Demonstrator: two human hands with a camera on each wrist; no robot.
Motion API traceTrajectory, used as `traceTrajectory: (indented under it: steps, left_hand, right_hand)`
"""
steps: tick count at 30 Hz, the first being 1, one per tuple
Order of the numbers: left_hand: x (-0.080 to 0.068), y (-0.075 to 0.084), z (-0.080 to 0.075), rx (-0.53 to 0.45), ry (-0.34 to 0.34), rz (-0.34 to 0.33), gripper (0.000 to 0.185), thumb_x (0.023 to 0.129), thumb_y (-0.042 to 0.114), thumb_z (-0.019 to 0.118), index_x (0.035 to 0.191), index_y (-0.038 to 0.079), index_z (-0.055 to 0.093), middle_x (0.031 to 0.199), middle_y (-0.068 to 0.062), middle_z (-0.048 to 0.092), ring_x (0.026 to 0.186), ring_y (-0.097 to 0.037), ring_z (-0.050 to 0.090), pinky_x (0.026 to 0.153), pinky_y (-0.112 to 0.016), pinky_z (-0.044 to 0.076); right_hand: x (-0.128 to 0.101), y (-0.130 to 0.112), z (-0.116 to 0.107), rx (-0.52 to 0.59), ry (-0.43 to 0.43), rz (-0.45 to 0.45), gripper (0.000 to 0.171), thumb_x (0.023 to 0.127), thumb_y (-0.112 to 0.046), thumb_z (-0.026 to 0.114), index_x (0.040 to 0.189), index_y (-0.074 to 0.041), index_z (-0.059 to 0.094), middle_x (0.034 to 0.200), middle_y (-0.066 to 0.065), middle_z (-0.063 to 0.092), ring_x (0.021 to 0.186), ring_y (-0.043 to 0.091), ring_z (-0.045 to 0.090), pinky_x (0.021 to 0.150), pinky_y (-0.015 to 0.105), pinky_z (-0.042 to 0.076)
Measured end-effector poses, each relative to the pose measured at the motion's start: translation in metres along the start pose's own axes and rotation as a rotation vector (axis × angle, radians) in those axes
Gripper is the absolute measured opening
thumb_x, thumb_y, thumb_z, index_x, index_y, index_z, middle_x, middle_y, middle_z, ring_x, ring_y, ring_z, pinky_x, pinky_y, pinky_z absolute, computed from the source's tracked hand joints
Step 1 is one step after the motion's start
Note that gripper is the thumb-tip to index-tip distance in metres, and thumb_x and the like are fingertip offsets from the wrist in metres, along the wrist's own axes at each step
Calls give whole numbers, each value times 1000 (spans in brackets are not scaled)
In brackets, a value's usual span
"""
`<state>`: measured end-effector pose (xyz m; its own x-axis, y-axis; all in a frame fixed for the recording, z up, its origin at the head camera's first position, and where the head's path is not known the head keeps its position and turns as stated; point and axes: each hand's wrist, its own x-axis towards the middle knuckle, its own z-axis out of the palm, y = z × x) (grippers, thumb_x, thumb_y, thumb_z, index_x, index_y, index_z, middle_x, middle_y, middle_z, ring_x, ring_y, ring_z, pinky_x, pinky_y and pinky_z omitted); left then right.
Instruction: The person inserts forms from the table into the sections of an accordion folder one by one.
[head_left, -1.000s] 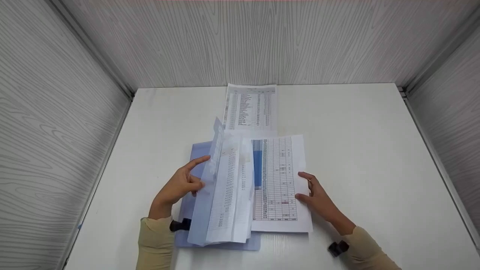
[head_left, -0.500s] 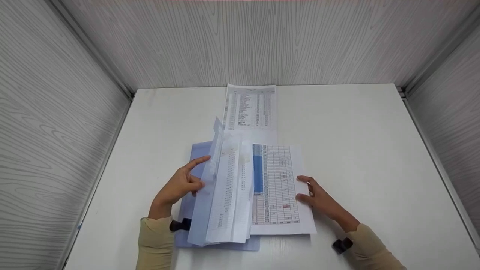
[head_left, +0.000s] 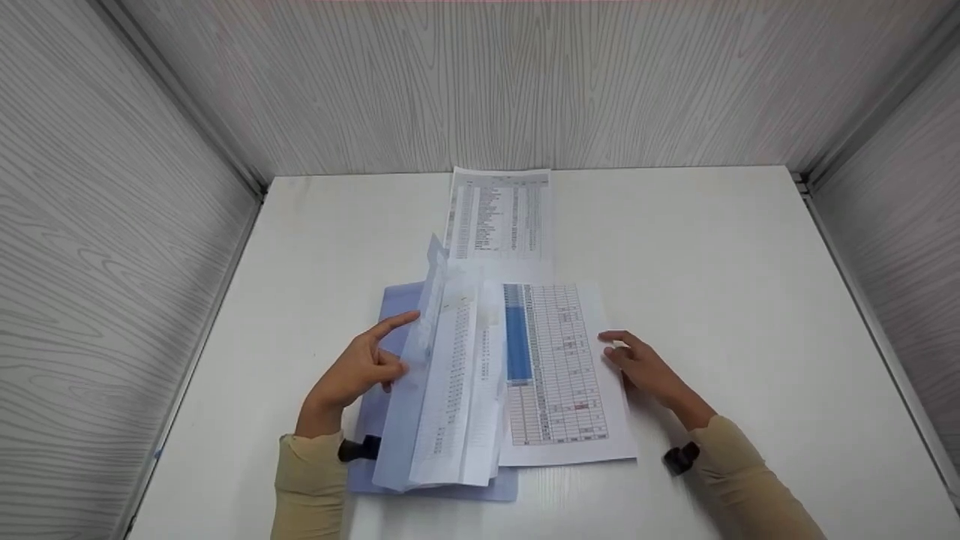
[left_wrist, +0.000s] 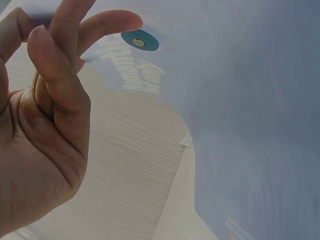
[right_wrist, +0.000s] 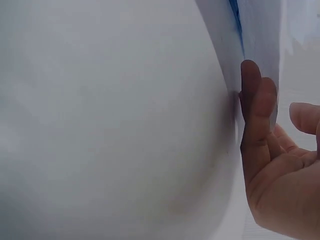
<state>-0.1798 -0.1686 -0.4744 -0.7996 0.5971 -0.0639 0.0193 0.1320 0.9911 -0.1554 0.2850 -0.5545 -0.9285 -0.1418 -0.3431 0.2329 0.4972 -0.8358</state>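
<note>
A translucent blue folder (head_left: 394,304) lies in the middle of the white table (head_left: 712,262). Its cover (head_left: 401,427), with printed papers behind it, stands lifted on edge. My left hand (head_left: 360,367) props that cover up, its index finger (left_wrist: 107,22) touching the flap beside a round snap (left_wrist: 140,41) while the other fingers curl. A printed table sheet (head_left: 562,375) with a blue column lies to the right, partly under the raised papers. My right hand (head_left: 637,364) rests its straight fingers (right_wrist: 255,115) on that sheet's right edge.
Another printed sheet (head_left: 501,214) lies flat at the back of the table, against the grey wood-grain wall (head_left: 480,90). Similar walls close in the left and right sides. A black strap (head_left: 358,448) sits on each wrist.
The right hand has moved a little away from me along the sheet's edge. The sheet has shifted slightly nearer and turned a bit. The left hand and the raised cover have stayed put.
</note>
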Motion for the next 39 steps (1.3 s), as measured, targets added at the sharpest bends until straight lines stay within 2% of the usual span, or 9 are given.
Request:
traceTrajectory:
  steps: [5, 10, 20, 29, 39]
  left_hand:
    - [0, 1, 0, 14, 5, -8, 76, 82, -6, 57, 152, 6, 28, 48, 8, 45, 45, -5, 43, 51, -21, 44]
    - [1, -1, -1, 7, -3, -11, 75, 83, -8, 55, 151, 6, 28, 48, 8, 42, 46, -5, 42, 51, -21, 43]
    - [1, -1, -1, -20, -15, -4, 75, 84, -8, 55, 152, 6, 27, 48, 10, 42, 45, -5, 42, 51, -21, 43]
    - [2, 0, -1, -12, -17, -7, 74, 84, -8, 55, 152, 6, 28, 48, 7, 39, 45, -6, 38, 51, -21, 43]
    - [2, -1, -1, -14, -25, 9, 74, 84, -8, 55, 152, 4, 27, 48, 10, 41, 45, -4, 41, 51, -20, 43]
  right_hand:
    - [8, 1, -2, 87, -31, 13, 45, 101, -29, 49, 143, -14, 41, 110, 15, 64, 81, 18, 62, 72, 28, 47]
    - [8, -3, -2, 187, -92, 1, 51, 99, -22, 53, 146, -12, 36, 113, 17, 66, 80, 16, 67, 68, 28, 52]
    - [0, -9, 1, 220, -183, -46, 63, 95, -5, 50, 151, -9, 22, 130, 26, 55, 88, 18, 65, 71, 29, 53]
    - [-9, -14, 2, 246, -152, -29, 63, 95, -6, 50, 151, -18, 25, 128, 21, 56, 90, 21, 67, 71, 34, 55]
    - [-15, -18, 9, 245, -167, -49, 61, 95, -6, 50, 150, -18, 26, 131, 21, 54, 93, 22, 66, 73, 34, 55]
